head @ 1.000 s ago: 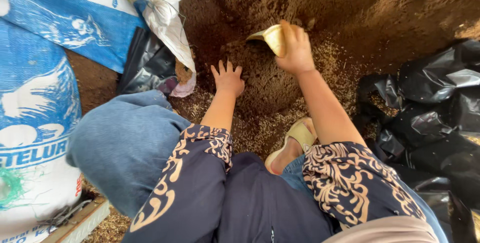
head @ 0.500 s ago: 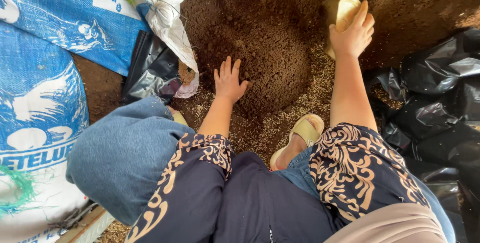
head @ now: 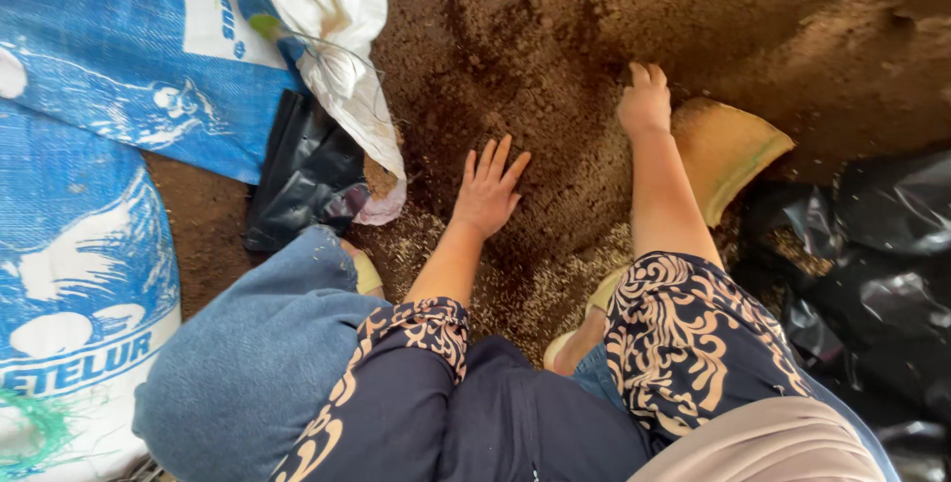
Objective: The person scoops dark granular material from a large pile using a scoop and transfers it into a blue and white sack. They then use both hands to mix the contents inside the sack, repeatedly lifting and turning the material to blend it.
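Right hand (head: 644, 101) with yellow scoop (head: 728, 150) now lower; left hand (head: 488, 190) flat, open on soil (head: 555, 36).

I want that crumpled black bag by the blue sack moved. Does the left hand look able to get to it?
Probably yes: the left hand rests flat on the soil, empty, and only open soil lies between it and the black bag.

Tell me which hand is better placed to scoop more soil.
Probably the right hand: it grips the yellowish scoop, which rests on the soil pile. The left hand lies flat and empty on the soil.
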